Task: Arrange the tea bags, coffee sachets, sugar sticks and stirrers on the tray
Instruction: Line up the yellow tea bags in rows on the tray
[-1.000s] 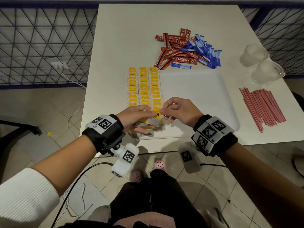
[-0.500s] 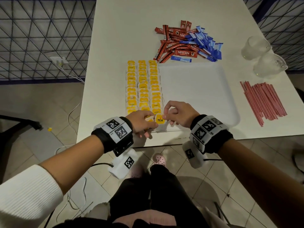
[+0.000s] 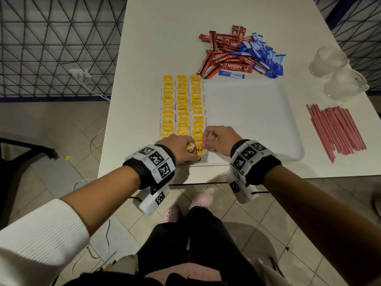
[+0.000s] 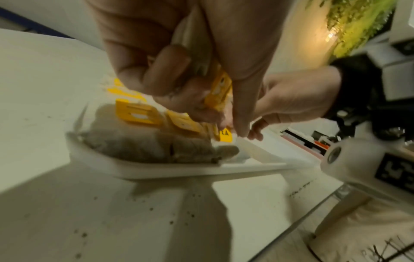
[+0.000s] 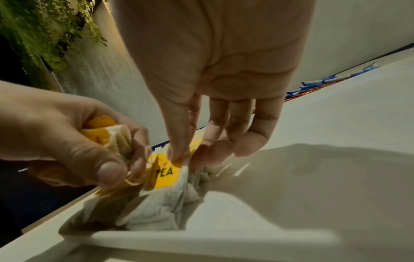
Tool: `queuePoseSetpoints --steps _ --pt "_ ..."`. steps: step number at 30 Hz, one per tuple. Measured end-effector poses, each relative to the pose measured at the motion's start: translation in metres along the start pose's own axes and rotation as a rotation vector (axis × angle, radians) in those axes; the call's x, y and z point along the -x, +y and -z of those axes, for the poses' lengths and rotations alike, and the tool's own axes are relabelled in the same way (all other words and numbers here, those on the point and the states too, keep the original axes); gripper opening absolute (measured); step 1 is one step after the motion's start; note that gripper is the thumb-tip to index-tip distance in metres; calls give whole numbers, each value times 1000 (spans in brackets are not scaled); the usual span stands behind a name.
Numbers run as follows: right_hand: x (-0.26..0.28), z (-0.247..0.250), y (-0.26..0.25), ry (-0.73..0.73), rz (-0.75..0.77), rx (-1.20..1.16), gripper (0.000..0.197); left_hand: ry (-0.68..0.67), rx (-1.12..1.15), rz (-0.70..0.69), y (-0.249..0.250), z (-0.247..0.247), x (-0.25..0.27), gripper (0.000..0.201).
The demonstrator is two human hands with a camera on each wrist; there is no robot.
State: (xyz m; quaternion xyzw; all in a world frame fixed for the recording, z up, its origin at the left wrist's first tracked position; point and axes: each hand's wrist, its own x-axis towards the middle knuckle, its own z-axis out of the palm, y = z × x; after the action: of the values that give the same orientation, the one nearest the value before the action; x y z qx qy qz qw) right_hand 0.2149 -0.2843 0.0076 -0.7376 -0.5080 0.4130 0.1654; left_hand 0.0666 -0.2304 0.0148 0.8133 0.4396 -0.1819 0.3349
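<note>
Three rows of yellow-tagged tea bags (image 3: 182, 104) fill the left part of the white tray (image 3: 247, 120). At the near end of the right row lies a tea bag (image 3: 199, 150) with a "TEA" tag (image 5: 167, 174). My right hand (image 3: 204, 144) pinches the top of that tag between thumb and fingertips (image 5: 177, 156). My left hand (image 3: 190, 148) sits just left of it, gripping a small bundle of tea bags (image 5: 107, 134), whose yellow tags (image 4: 218, 88) show between the curled fingers. Both hands hover over the tray's near left corner.
Red coffee sachets (image 3: 226, 56) and blue sugar sticks (image 3: 261, 52) lie heaped behind the tray. Pink stirrers (image 3: 336, 129) lie in a bundle to its right. Two glasses (image 3: 329, 60) stand at the table's right edge. The table's near edge (image 3: 185, 180) is just under my wrists.
Both hands came down and toward me from above the tray. The tea bag held between them now lies at the near end of the right row.
</note>
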Motion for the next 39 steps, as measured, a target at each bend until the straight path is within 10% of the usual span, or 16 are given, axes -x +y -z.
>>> queuePoseSetpoints --steps 19,30,39 --pt "-12 -4 4 68 -74 -122 22 61 -237 -33 12 0 -13 48" --pt "18 17 -17 -55 38 -414 15 -186 986 -30 -7 26 3 33" --pt "16 9 -28 -29 17 -488 16 -345 1345 -12 -8 33 9 30"
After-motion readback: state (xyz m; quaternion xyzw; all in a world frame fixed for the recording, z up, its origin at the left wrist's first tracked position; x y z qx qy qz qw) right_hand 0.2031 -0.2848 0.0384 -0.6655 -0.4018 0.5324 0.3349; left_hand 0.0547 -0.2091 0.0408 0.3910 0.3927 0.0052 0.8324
